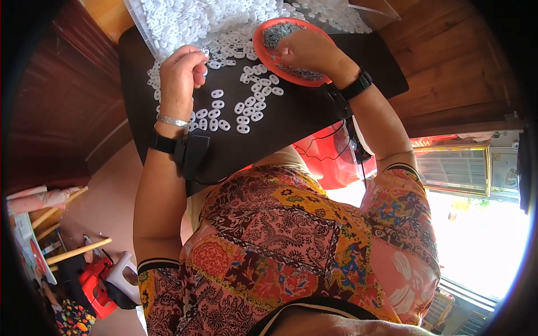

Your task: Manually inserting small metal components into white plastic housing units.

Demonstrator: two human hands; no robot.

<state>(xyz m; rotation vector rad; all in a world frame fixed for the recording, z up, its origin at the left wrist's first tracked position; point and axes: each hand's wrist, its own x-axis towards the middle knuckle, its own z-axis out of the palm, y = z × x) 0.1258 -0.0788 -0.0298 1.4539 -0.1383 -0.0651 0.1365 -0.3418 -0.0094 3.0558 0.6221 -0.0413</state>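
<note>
My left hand is closed in a pinch at the left of the dark table, with a small white oval two-hole plastic piece at its fingertips. My right hand reaches over a red-orange round plate of small grey metal screws. Its fingers are curled together at the screws; whatever is between them is hidden. Several more white two-hole pieces lie loose on the table between my hands, in a scattered group nearer to me.
A clear bin heaped with white pieces stands at the table's far side, and pieces spill out before it. The dark tabletop ends close to my body. Thin cables hang by the red container below its right edge.
</note>
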